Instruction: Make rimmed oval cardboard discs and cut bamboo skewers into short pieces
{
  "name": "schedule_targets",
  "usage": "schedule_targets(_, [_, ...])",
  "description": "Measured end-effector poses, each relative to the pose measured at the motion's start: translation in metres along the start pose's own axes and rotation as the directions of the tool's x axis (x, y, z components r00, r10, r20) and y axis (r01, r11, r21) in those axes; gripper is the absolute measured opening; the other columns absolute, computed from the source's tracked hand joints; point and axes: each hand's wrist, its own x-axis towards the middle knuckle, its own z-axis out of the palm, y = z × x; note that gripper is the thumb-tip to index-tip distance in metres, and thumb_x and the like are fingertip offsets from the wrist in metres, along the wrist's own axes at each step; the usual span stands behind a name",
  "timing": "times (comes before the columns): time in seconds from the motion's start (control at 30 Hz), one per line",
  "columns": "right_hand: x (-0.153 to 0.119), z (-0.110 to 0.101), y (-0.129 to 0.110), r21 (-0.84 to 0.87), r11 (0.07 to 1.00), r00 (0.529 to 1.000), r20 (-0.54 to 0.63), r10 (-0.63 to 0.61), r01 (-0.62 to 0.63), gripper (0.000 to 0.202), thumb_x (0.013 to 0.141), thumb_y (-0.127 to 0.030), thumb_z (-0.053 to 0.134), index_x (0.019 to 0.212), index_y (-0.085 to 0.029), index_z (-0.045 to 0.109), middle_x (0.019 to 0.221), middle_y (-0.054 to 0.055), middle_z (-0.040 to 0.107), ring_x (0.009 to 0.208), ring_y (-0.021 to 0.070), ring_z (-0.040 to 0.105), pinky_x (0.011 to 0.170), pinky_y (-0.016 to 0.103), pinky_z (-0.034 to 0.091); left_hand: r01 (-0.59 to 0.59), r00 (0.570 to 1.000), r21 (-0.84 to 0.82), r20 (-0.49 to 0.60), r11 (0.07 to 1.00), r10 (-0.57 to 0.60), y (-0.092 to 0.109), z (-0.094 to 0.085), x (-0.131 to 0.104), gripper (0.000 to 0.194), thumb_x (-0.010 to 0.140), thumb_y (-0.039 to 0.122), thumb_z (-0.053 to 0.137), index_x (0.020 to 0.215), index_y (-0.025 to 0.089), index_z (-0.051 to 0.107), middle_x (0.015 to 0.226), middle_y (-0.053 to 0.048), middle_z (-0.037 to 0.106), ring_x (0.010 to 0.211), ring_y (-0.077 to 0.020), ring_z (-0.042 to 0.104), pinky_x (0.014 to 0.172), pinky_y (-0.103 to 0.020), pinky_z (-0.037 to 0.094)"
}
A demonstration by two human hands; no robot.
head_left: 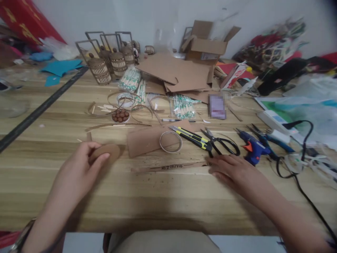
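Observation:
My left hand [88,163] is closed on a round cardboard disc [112,154], held just above the table at the left, thumb on top. Across the middle lies a narrow cardboard strip [171,166] with dark printed writing. Its right end meets the fingertips of my right hand [229,170], which are bent together around it. Just beyond those fingers are black-handled scissors [223,142] and a yellow-and-black utility knife [192,137]. A cardboard ring [171,142] stands on a flat cardboard piece [143,142] between my hands.
A blue glue gun [254,147] and pliers [276,144] lie at the right, with a black cable [305,193]. Farther back are brown beads [120,116], packs of sticks [183,107], cardboard sheets [179,73], several handled lanterns [98,70] and an opened box [206,45].

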Motion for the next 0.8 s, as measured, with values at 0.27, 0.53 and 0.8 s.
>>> schedule_targets(0.27, [0.005, 0.013, -0.006, 0.033, 0.999, 0.999, -0.032, 0.033, -0.032, 0.03, 0.099, -0.03, 0.049, 0.122, -0.02, 0.067, 0.099, 0.011, 0.065, 0.089, 0.0249, 0.067, 0.076, 0.037, 0.056, -0.533, 0.788, -0.298, 0.166, 0.792, 0.592, 0.099, 0.044, -0.02, 0.019, 0.096, 0.016, 0.048, 0.102, 0.021, 0.066, 0.098, -0.005, 0.073, 0.089, -0.0211, 0.07, 0.079, -0.032, 0.054])
schedule_targets(0.53, [0.014, 0.006, -0.014, -0.003, 0.999, 0.999, 0.012, 0.041, -0.041, 0.023, 0.093, -0.022, 0.057, 0.113, -0.019, 0.07, 0.087, 0.007, 0.062, 0.075, 0.0219, 0.067, 0.06, 0.03, 0.051, -0.502, 0.786, -0.201, 0.3, 0.841, 0.541, 0.103, 0.067, -0.022, 0.024, 0.097, 0.011, 0.052, 0.115, 0.017, 0.066, 0.105, -0.008, 0.078, 0.093, -0.027, 0.075, 0.079, -0.039, 0.057])
schedule_targets(0.8, [0.013, 0.01, -0.015, -0.039, 0.999, 1.0, -0.017, 0.019, -0.019, 0.019, 0.095, -0.019, 0.053, 0.105, -0.018, 0.07, 0.087, 0.007, 0.063, 0.074, 0.0222, 0.066, 0.063, 0.033, 0.052, -0.55, 0.764, -0.23, 0.248, 0.803, 0.595, 0.1, 0.069, -0.022, 0.023, 0.096, 0.01, 0.054, 0.114, 0.017, 0.067, 0.103, -0.008, 0.079, 0.092, -0.0272, 0.075, 0.079, -0.041, 0.059])
